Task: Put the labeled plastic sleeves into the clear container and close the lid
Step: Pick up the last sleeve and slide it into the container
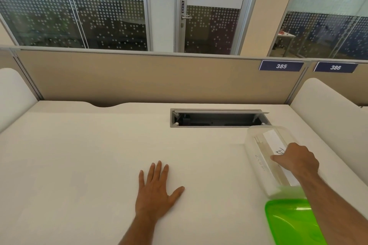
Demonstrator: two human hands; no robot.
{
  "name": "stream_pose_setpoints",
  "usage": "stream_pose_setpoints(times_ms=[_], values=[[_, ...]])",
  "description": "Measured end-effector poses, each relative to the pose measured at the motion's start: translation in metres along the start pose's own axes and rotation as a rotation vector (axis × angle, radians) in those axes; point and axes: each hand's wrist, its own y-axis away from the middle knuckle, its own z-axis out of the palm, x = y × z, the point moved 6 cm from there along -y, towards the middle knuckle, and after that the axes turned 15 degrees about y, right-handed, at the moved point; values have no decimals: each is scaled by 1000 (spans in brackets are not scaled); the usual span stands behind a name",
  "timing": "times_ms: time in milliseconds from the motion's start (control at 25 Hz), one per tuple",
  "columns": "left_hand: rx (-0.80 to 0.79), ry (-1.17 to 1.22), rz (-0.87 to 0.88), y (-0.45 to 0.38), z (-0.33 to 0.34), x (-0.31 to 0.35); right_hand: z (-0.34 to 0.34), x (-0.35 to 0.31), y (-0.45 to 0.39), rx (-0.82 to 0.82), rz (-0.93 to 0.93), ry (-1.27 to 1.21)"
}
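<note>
Head view: I see my left hand (157, 189) lying flat, fingers spread, grip open, near the middle of the surface (79, 155). My right hand (296, 160) reaches into the clear container (256, 157) by the right edge, grip closed on a labeled plastic sleeve (273, 141) inside it. The green lid (288, 223) lies open at the front right corner, touching the container's near end.

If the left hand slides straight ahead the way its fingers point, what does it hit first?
The left hand lies flat on the desk, fingers pointing away and slightly right. The path looks free across bare desk; probably the open cable hatch comes first, though depth is hard to judge.
</note>
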Motion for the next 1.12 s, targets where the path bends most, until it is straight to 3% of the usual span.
stream_pose_setpoints(times_ms=[1120], values=[[7,-5,-18,0,0,0,38,4,-15,-80,-13,81]])
